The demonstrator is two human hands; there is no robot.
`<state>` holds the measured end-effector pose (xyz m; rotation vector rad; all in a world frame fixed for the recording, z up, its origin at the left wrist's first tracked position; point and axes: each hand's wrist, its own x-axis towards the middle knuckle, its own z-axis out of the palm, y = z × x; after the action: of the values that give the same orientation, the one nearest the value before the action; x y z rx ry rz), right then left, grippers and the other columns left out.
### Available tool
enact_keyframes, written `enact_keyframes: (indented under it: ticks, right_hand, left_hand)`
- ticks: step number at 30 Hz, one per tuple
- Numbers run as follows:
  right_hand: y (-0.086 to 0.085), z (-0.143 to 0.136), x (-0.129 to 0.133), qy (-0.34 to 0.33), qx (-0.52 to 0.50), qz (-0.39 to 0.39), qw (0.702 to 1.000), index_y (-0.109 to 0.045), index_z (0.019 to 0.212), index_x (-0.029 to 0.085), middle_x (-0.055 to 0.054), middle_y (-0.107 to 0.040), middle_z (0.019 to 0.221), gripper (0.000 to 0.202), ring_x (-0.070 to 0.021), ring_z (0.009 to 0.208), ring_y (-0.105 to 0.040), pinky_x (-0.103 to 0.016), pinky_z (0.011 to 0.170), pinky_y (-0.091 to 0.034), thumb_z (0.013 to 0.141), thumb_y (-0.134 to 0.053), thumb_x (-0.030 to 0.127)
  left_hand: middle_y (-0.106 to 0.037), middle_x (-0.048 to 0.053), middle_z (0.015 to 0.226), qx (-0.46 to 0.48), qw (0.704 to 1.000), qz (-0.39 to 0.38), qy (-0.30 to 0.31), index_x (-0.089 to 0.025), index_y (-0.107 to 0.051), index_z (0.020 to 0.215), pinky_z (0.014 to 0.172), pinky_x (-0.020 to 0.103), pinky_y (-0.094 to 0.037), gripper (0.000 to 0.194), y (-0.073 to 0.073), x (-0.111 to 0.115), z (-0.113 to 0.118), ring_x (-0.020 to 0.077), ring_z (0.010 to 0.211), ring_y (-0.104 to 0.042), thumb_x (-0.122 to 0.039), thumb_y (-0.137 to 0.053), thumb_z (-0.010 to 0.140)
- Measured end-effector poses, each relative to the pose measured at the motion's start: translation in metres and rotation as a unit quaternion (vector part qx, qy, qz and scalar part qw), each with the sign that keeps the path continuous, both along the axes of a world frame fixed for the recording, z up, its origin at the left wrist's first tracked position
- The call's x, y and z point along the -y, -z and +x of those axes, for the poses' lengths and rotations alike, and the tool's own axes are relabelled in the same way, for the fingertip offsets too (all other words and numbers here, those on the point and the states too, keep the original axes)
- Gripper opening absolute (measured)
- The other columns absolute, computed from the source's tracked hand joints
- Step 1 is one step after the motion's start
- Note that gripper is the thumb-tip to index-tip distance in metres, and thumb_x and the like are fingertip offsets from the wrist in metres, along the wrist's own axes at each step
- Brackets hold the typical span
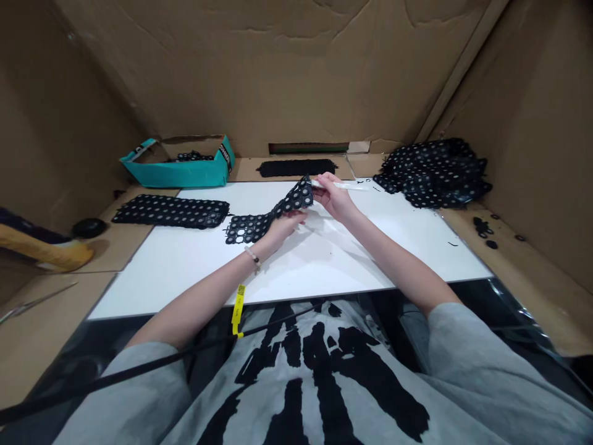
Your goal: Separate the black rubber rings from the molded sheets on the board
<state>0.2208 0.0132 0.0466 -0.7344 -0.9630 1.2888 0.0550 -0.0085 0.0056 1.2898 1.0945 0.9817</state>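
Note:
A black sheet of round ring-shaped pieces (pixel 250 227) lies partly on the white board (pixel 185 266), its right end lifted off the surface. My left hand (pixel 286 227) is closed on the raised part from below. In my right hand (pixel 331 194) is a slim white pen-like tool (pixel 345 185), its tip at the upper edge of the lifted end. My right fingers are pinched round the tool beside the sheet. One hole in the flat part of the sheet shows the white board through it.
A similar dotted sheet (pixel 171 211) lies at left, below a teal box (pixel 180 172) holding black pieces. A pile of dotted sheets (pixel 433 173) stands at right, near loose black rings (pixel 482 226). A black strip (pixel 297 167) lies behind; scissors (pixel 34 303) lie at far left. Cardboard walls (pixel 296 74) enclose the area.

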Motion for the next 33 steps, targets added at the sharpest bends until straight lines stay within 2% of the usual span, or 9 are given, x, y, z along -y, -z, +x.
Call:
enact_keyframes:
  ticks: [2, 5, 8, 11, 14, 16, 20, 25, 33]
  right_hand:
    - [0.002, 0.004, -0.003, -0.001, 0.014, 0.002, 1.000, -0.040, 0.073, 0.022, 0.006, -0.061, 0.077, 0.047, -0.0093, 0.072, -0.064, -0.024, 0.074, -0.058, 0.075, -0.081, 0.045]
    - [0.009, 0.006, -0.006, -0.004, 0.039, -0.007, 0.999, -0.041, 0.072, 0.021, 0.006, -0.061, 0.075, 0.048, -0.0093, 0.070, -0.064, -0.027, 0.075, -0.060, 0.073, -0.082, 0.046]
    - [0.014, 0.004, -0.009, -0.013, 0.064, -0.014, 0.998, -0.044, 0.072, 0.021, 0.006, -0.061, 0.074, 0.048, -0.0104, 0.071, -0.065, -0.029, 0.076, -0.060, 0.069, -0.084, 0.046]
    - [0.016, 0.001, -0.008, -0.021, 0.078, -0.006, 0.997, -0.045, 0.071, 0.021, 0.005, -0.061, 0.073, 0.048, -0.0118, 0.074, -0.065, -0.030, 0.076, -0.061, 0.066, -0.086, 0.046]
    - [0.016, 0.000, -0.007, -0.027, 0.096, -0.009, 0.995, -0.047, 0.071, 0.021, 0.005, -0.061, 0.071, 0.045, -0.0124, 0.073, -0.064, -0.031, 0.077, -0.061, 0.068, -0.085, 0.045]
    - [0.016, -0.001, -0.005, -0.029, 0.103, -0.025, 0.994, -0.048, 0.071, 0.021, 0.004, -0.062, 0.071, 0.041, -0.0130, 0.071, -0.065, -0.032, 0.076, -0.061, 0.071, -0.083, 0.043]
    - [0.017, -0.005, -0.003, -0.047, 0.103, -0.071, 0.991, -0.053, 0.073, 0.021, 0.001, -0.066, 0.073, 0.030, -0.0163, 0.071, -0.069, -0.035, 0.077, -0.061, 0.077, -0.079, 0.036]
    - [0.016, -0.006, -0.001, -0.051, 0.090, -0.076, 0.992, -0.054, 0.072, 0.021, 0.001, -0.068, 0.072, 0.027, -0.0173, 0.072, -0.072, -0.035, 0.080, -0.061, 0.080, -0.078, 0.032]
    - [0.018, -0.008, 0.000, -0.059, 0.070, -0.080, 0.993, -0.055, 0.071, 0.020, 0.001, -0.066, 0.071, 0.026, -0.0159, 0.069, -0.070, -0.033, 0.078, -0.061, 0.078, -0.078, 0.030]
  left_hand:
    - [-0.069, 0.005, 0.083, 0.047, 0.998, -0.016, 0.026, -0.017, -0.071, 0.085, 0.069, 0.028, -0.048, 0.036, -0.005, -0.006, -0.005, 0.0174, 0.077, -0.062, -0.048, -0.082, 0.069]
    - [-0.070, 0.006, 0.086, 0.175, 0.981, -0.046, 0.067, -0.017, -0.070, 0.087, 0.071, 0.030, -0.051, 0.051, -0.013, -0.012, -0.009, 0.0170, 0.074, -0.063, -0.063, -0.080, 0.067]
    - [-0.070, 0.006, 0.084, 0.232, 0.966, -0.096, 0.055, -0.016, -0.070, 0.090, 0.069, 0.032, -0.054, 0.057, -0.017, -0.014, -0.011, 0.0177, 0.070, -0.064, -0.069, -0.074, 0.071]
    - [-0.069, 0.005, 0.079, 0.228, 0.966, -0.121, 0.027, -0.016, -0.070, 0.090, 0.068, 0.032, -0.054, 0.048, -0.016, -0.013, -0.011, 0.0167, 0.066, -0.064, -0.061, -0.077, 0.074]
    - [-0.071, 0.004, 0.080, 0.199, 0.974, -0.110, -0.006, -0.014, -0.071, 0.087, 0.065, 0.029, -0.052, 0.036, -0.011, -0.012, -0.008, 0.0142, 0.065, -0.062, -0.040, -0.087, 0.067]
    - [-0.073, 0.006, 0.085, 0.176, 0.979, -0.093, -0.047, -0.013, -0.072, 0.085, 0.064, 0.028, -0.050, 0.035, -0.007, -0.013, -0.006, 0.0143, 0.068, -0.063, -0.033, -0.090, 0.063]
    - [-0.075, 0.008, 0.088, 0.137, 0.981, -0.061, -0.127, -0.014, -0.073, 0.082, 0.063, 0.027, -0.047, 0.039, -0.001, -0.016, -0.005, 0.0166, 0.073, -0.065, -0.040, -0.091, 0.060]
    - [-0.075, 0.007, 0.089, 0.124, 0.984, -0.018, -0.127, -0.015, -0.073, 0.083, 0.063, 0.027, -0.046, 0.042, 0.005, -0.023, -0.007, 0.0169, 0.073, -0.065, -0.046, -0.090, 0.060]
    - [-0.074, 0.008, 0.087, 0.113, 0.983, -0.016, -0.140, -0.015, -0.073, 0.079, 0.060, 0.026, -0.046, 0.043, 0.008, -0.024, -0.007, 0.0165, 0.072, -0.062, -0.049, -0.090, 0.058]
